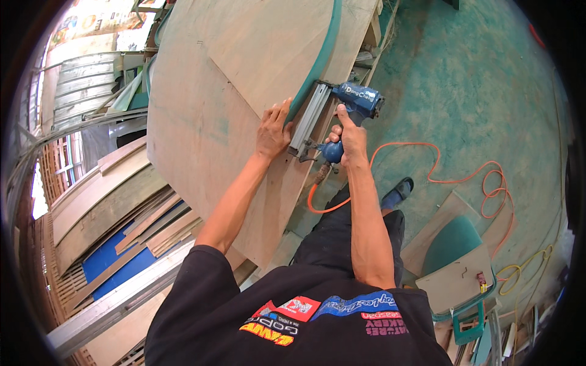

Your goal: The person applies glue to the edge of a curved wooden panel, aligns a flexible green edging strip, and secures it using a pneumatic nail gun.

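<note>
2 hands at work, 1 nail gun, 1 big board. The R hand (349, 135) has its fingers wrapped round the grip of the 1 blue nail gun (360, 100), thumb up along the back of it. The gun is over the R side of the board (201, 152), its long gray rail just beside the 1 green strip (317, 64); can't tell if the gun's nose touches the strip. The L hand (273, 133) is at the near end of that strip, fingers bent & close together, thumb apart; can't tell if they pinch it or just press. The strip bends along the edge of 1 thin sheet (268, 43) on the board. 1 orange hose (434, 165) goes from the bottom of the gun, loops & runs over the green floor (464, 79). 1 yellow cord (519, 270) is lower R. 1 dark sandal (400, 190) shows, w/ a foot in it. Near it, 1 small red thing (482, 280) sits on 1 pale panel (452, 283). On the L: 1 pile of planks (146, 226), too mixed up to count, w/ blue stuff (119, 253) btwn them, & 1 long metal bar (122, 299) in front.
</note>
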Demonstrator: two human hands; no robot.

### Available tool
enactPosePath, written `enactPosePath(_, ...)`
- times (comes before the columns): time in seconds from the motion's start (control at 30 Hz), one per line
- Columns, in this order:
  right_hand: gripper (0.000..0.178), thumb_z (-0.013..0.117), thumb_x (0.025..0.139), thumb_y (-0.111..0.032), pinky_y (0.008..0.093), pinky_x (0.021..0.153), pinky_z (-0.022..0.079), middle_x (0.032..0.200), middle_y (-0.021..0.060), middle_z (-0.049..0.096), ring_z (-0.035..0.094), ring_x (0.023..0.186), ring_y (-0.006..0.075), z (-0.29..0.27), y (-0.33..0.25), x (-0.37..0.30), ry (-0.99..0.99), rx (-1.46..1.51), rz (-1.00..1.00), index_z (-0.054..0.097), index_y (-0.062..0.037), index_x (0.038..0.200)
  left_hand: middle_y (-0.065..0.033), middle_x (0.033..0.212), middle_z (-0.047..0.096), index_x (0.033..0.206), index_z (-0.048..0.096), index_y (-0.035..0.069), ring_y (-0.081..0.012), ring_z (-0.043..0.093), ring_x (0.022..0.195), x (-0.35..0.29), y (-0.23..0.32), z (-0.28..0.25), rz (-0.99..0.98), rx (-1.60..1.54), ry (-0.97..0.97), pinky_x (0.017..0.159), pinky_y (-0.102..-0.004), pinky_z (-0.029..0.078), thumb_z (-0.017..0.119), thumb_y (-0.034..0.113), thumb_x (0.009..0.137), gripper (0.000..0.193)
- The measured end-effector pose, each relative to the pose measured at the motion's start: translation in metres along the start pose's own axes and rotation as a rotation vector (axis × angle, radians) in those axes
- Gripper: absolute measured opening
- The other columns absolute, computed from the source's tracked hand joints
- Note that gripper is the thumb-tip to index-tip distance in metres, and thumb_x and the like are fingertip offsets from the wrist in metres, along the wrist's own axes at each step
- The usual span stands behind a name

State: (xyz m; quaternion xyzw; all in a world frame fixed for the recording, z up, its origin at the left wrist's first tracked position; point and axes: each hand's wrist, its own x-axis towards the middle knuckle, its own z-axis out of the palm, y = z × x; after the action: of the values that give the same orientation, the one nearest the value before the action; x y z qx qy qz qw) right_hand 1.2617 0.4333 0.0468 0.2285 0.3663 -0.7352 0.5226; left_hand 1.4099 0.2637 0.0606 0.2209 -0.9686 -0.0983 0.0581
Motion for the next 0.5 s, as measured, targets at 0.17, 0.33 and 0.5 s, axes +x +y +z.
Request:
enactPosePath(0.17,0.036,0.079,0.091,-0.039,0.0309,0.05,0.049,0.059,-0.0032,0.05,0.049,0.047,0.0095,0.005,-0.002,-0.007,0.032,-0.075,-0.044,0.063,-0.0079,0.098,-0.01,0.141,0.058,0.155,0.04,0.012,-0.0382,0.055,0.118,0.001,0.001,0.0,-0.002,0.036,-0.006,0.102,-0.0452,0.049,0.069,0.004,0.083,0.077)
enactPosePath(0.33,0.031,0.079,0.091,-0.039,0.0298,0.049,0.049,0.059,-0.0034,0.05,0.05,0.048,0.0092,0.002,-0.005,-0.008,0.008,-0.048,-0.04,0.064,-0.0117,0.098,-0.0103,0.141,0.058,0.155,0.04,0.011,-0.0381,0.055,0.12,0.011,0.007,-0.004,0.016,0.001,-0.001,0.103,-0.045,0.049,0.069,0.004,0.083,0.077)
enactPosePath(0.5,0.031,0.078,0.092,-0.039,0.0305,0.049,0.049,0.06,-0.0036,0.05,0.05,0.048,0.0094,0.009,-0.003,-0.017,0.0,-0.006,-0.053,0.063,-0.0118,0.095,-0.0153,0.14,0.058,0.156,0.038,0.011,-0.04,0.055,0.12,0.023,0.014,-0.008,0.053,-0.006,0.02,0.101,-0.0466,0.049,0.069,0.005,0.085,0.078)
